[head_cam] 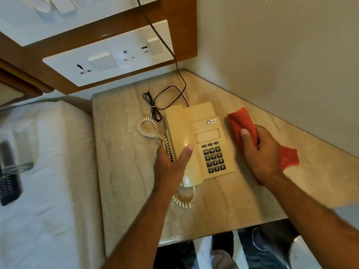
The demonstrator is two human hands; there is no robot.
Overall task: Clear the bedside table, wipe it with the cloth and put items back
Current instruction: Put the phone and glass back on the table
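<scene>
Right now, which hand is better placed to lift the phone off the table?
The left hand: its grip is already around the telephone handset's edge. The right hand is busy holding the red cloth beside it.

A white socket panel (pixel 108 55) sits on the wood wall panel (pixel 180 26). A white bed (pixel 48 171) lies left, a dark remote (pixel 8 188) (blurred) upon it.

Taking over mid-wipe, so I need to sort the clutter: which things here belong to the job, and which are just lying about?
Job items:
- beige marble-topped bedside table
- beige push-button telephone, left hand gripping it
- red cleaning cloth, in right hand
- black remote and clear glass, on the bed

Just lying about:
- white socket panel
- white bed sheet
</scene>
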